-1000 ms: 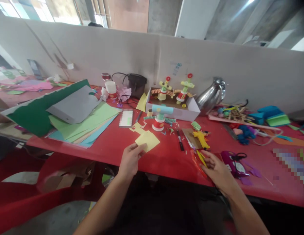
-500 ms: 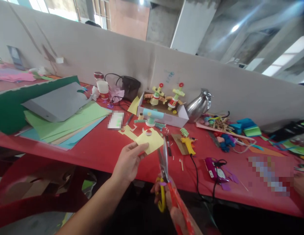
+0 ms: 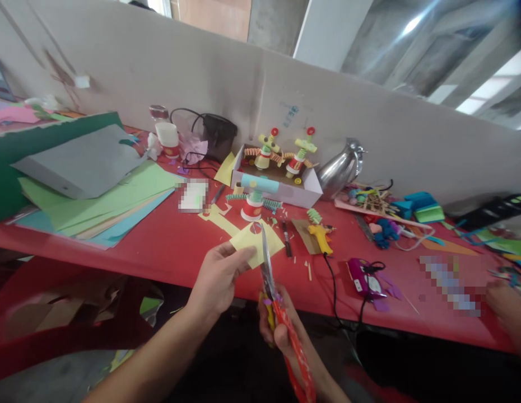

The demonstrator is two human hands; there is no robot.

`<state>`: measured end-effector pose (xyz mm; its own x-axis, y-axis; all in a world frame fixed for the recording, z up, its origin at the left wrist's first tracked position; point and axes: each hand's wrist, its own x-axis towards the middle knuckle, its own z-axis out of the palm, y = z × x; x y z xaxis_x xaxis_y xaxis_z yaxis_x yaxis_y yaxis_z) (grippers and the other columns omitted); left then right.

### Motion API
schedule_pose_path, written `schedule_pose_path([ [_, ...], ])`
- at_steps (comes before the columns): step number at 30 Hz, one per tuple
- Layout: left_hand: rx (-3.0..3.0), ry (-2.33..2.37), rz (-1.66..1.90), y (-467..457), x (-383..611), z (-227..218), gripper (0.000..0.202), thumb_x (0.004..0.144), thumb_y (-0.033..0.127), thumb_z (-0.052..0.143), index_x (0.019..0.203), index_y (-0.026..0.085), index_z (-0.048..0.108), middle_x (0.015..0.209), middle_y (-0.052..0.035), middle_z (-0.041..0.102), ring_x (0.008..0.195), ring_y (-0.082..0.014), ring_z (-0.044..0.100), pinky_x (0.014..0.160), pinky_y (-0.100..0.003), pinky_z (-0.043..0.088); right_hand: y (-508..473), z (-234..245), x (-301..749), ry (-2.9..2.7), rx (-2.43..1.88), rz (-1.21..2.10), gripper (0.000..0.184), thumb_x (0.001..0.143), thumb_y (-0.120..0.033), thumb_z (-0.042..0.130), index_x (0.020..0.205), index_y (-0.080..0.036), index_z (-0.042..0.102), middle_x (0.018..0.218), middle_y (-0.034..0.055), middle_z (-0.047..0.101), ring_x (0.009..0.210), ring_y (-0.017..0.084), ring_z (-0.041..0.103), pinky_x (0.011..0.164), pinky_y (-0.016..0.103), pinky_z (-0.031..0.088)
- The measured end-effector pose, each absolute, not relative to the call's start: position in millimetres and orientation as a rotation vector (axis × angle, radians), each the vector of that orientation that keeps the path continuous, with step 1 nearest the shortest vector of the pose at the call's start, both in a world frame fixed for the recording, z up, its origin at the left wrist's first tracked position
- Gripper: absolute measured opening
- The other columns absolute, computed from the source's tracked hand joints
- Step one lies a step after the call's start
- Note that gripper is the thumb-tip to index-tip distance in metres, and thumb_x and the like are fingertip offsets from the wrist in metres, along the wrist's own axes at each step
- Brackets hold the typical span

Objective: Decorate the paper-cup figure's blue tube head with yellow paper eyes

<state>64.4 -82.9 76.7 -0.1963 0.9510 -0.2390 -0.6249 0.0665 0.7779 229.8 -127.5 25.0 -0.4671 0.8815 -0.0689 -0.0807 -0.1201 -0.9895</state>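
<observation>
My left hand pinches a piece of pale yellow paper by its near edge, above the front of the table. A round notch shows at the paper's far edge. My right hand grips a pair of scissors with red-wrapped and yellow handles. The blades look nearly closed and lie over the paper, their tips by the notch. Just beyond the paper stands a small paper-cup figure with a light blue roll for a head and folded green arms.
Two similar figures stand in a white box. A yellow glue gun, a marker and a purple device lie to the right. Coloured sheets are stacked left; a metal jug is behind. Another person's hand is far right.
The scissors have moved left and up, from beside the paper to over it, and their blades have come together. My left hand still holds the paper in nearly the same place.
</observation>
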Motion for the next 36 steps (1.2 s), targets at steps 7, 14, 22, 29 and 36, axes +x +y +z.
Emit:
schedule_pose_path([
  [7,0.466,0.977,1.489,-81.2,61.7,71.2,0.020,0.060,0.024,0.087,0.071,0.012,0.075,0.073,-0.0063,0.073,0.059,-0.0110,0.059,0.060,-0.024,0.048,-127.8,21.0,234.5,-1.399,-0.858,1.739,0.060,0.078,-0.078,0.061,0.108,-0.026,0.050,0.082,-0.0038,0.045,0.048,0.003,0.035,0.041,0.017,0.029],
  [14,0.529,1.022,1.434,-78.8,52.2,69.0,0.022,0.060,0.026,0.087,0.072,0.011,0.075,0.065,-0.0047,0.068,0.053,-0.0088,0.052,0.052,-0.024,0.038,-127.5,31.7,237.6,-1.475,-0.948,1.697,0.059,0.076,-0.078,0.062,0.100,-0.025,0.050,0.074,-0.0045,0.040,0.050,0.006,0.032,0.039,0.018,0.025],
  [22,0.568,1.005,1.386,-76.7,42.8,74.1,0.015,0.060,0.020,0.086,0.067,0.013,0.075,0.069,-0.0051,0.072,0.052,-0.0072,0.052,0.053,-0.022,0.043,-127.6,29.0,240.6,-1.408,-0.886,1.804,0.055,0.077,-0.073,0.066,0.103,-0.026,0.051,0.074,-0.0062,0.037,0.047,0.004,0.028,0.036,0.016,0.019],
  [29,0.590,0.960,1.337,-74.5,37.8,73.8,0.025,0.061,0.020,0.086,0.084,0.011,0.079,0.079,-0.0109,0.076,0.065,-0.0159,0.066,0.062,-0.026,0.053,-127.1,30.4,241.5,-1.392,-0.942,1.833,0.061,0.071,-0.076,0.069,0.099,-0.025,0.051,0.071,-0.0067,0.042,0.041,0.003,0.030,0.034,0.016,0.024],
  [36,0.641,0.972,1.262,-73.6,30.8,75.2,0.032,0.062,0.024,0.085,0.091,0.011,0.079,0.091,-0.0146,0.078,0.079,-0.0221,0.072,0.073,-0.030,0.057,-126.9,33.5,245.1,-1.352,-0.939,1.849,0.060,0.072,-0.070,0.073,0.109,-0.027,0.055,0.074,-0.0056,0.045,0.041,0.002,0.032,0.035,0.017,0.023],
])
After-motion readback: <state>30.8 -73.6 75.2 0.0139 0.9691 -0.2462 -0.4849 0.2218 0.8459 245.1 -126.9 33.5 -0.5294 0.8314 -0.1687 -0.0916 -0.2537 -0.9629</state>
